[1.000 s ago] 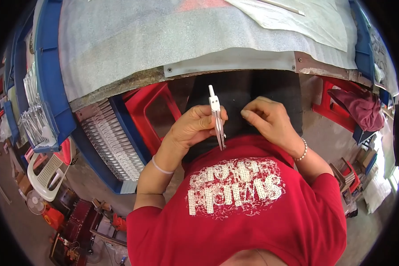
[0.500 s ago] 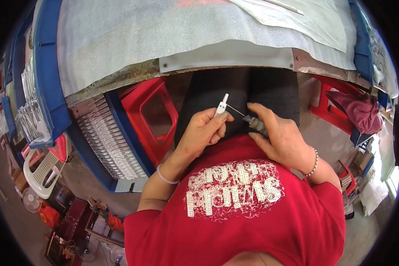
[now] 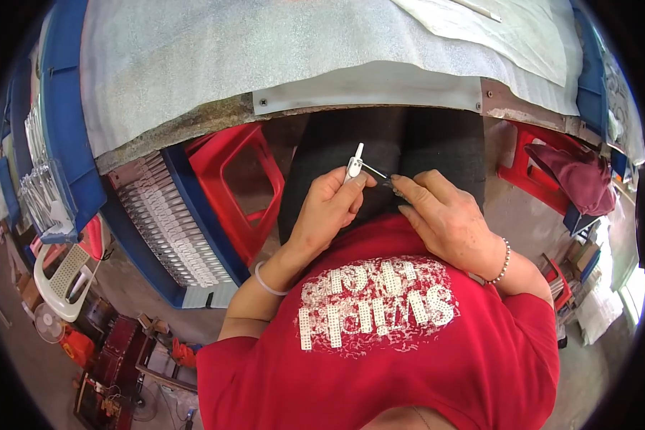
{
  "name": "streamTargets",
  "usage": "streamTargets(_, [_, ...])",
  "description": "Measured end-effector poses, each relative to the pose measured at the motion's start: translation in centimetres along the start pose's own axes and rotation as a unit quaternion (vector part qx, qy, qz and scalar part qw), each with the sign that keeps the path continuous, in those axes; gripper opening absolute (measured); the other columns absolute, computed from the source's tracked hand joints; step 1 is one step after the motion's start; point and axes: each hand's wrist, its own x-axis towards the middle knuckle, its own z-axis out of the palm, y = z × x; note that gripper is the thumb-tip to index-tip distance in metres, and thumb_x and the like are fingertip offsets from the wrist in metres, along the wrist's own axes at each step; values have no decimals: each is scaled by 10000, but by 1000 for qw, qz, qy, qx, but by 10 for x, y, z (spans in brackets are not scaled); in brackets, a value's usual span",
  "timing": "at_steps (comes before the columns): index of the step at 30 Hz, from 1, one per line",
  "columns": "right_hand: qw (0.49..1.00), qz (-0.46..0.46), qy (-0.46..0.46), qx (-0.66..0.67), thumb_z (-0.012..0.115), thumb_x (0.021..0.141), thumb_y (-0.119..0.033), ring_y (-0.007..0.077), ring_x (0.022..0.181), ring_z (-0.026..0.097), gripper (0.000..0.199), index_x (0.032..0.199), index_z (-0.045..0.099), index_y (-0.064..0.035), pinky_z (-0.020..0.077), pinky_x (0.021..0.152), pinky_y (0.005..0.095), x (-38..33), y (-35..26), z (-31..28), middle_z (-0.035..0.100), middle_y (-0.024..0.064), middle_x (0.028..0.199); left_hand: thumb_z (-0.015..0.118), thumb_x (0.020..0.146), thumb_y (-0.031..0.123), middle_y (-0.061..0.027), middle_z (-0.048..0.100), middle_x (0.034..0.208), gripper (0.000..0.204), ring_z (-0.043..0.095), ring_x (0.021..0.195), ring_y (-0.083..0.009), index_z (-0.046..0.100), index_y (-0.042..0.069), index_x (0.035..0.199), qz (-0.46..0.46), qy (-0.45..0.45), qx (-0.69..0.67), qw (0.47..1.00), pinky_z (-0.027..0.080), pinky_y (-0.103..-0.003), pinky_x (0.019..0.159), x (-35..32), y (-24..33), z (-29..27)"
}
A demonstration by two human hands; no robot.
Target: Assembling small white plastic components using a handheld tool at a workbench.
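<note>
Plastic, small and white: the clip-like part (image 3: 353, 166) looks light, stiff and a bit slippery, best pinched low on its body, where the left hand (image 3: 330, 208) has its fingers (image 3: 357, 183) clamped, tip poking out toward 12 o'clock. At 3 o'clock the right hand (image 3: 448, 218) pinches a thin metal pin (image 3: 377, 172) reaching to the part, over the lap, below the desk (image 3: 365, 79) edge.
</note>
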Motion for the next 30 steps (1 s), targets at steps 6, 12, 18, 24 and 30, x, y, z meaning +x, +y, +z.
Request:
streamTargets(6, [1000, 8, -7, 0, 679, 770, -14, 272, 735, 590, 408, 1165, 577, -10, 508, 642, 356, 1, 1, 0, 516, 115, 885, 490, 993, 200, 38, 471, 631, 221, 389, 521, -21, 606, 14, 963, 21, 10, 38, 999, 300, -187, 456, 3, -4, 1])
streamTargets(12, [916, 226, -40, 330, 546, 858, -22, 302, 675, 629, 243, 1090, 615, -3, 495, 593, 377, 11, 14, -2, 588, 141, 699, 475, 1009, 213, 55, 417, 629, 220, 337, 545, -5, 589, 26, 989, 90, 45, 132, 986, 286, -187, 463, 6, -17, 4])
streamTargets(18, [995, -49, -7, -90, 690, 787, -91, 275, 590, 611, 266, 1034, 640, -6, 453, 484, 338, 10, 10, 14, 596, 107, 716, 471, 981, 134, -172, 588, 700, 165, 613, 626, -324, 522, -15, 933, 288, 106, 387, 869, 454, -386, 547, 19, -38, 1])
streamTargets(24, [978, 130, -24, 159, 694, 760, -76, 244, 664, 651, 270, 1023, 667, -23, 504, 582, 305, 25, 21, 12, 656, 125, 781, 486, 935, 72, -282, 573, 678, 132, 590, 663, -475, 443, -41, 882, 315, 110, 423, 843, 442, -525, 550, 28, -37, -2])
streamTargets(30, [942, -111, -131, -289, 649, 752, -92, 245, 566, 610, 344, 1094, 676, -78, 489, 489, 332, 32, -6, -1, 577, 82, 677, 481, 948, 75, -251, 570, 707, 115, 600, 680, -447, 485, -27, 894, 291, 96, 370, 877, 441, -452, 547, 25, -30, 0])
